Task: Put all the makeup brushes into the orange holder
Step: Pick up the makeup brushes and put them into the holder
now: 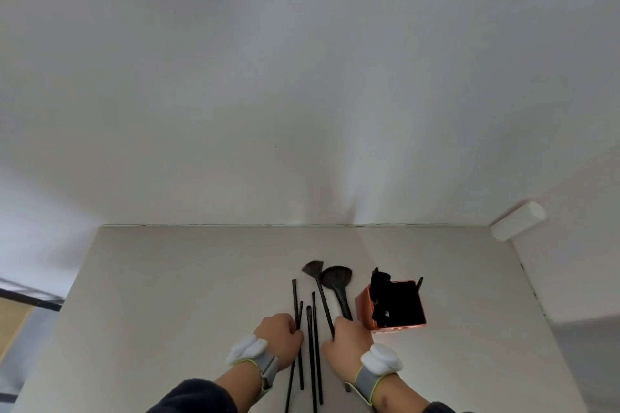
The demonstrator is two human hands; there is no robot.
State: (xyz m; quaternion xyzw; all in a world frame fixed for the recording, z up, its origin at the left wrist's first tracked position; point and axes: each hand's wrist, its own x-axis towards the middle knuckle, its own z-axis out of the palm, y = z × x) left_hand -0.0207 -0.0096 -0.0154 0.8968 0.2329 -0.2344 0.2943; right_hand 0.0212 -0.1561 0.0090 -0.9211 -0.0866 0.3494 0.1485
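The orange holder (364,307) stands on the table right of centre, its inside dark, with black brush ends poking above its rim. Several black makeup brushes lie side by side to its left: thin ones (313,329), a fan brush (313,269) and a wide round brush (336,279). My right hand (347,339) is closed around the handle of the wide round brush, just left of the holder. My left hand (280,335) grips a thin brush (294,295) near its middle. Both wrists wear grey bands with white pads.
The pale table (167,312) meets a white wall at its far edge. A white cylinder (518,220) is fixed to the wall at the far right corner. The table's left and right edges drop off to the floor.
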